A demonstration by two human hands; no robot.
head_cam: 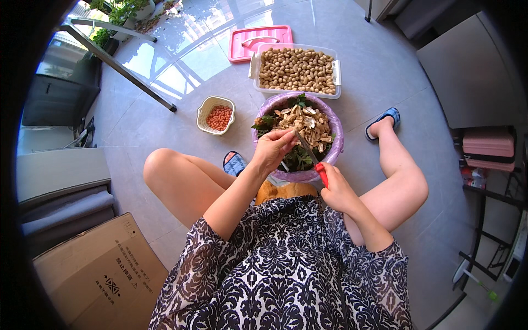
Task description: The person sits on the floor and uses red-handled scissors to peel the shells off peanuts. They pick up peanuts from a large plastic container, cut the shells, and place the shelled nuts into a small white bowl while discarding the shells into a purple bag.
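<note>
My right hand (340,187) grips the red handle of a slim-bladed knife (307,147), its blade pointing up and to the left. At the blade's tip, the thumb and fingers of my left hand (275,148) pinch a small item, seemingly a peanut, mostly hidden by the fingers. Both hands are above a round bin lined with a purple plastic bag (337,138). Split peanut shells (317,130) lie heaped in it over green leaves (303,159).
Beyond the bin stands a clear plastic box (298,94) of unshelled peanuts (297,70), beside a pink lid (241,43). A small cream basket (203,111) holds reddish shelled peanuts (219,117). A cardboard box (99,272) lies at lower left; a metal leg (123,70) stands at upper left.
</note>
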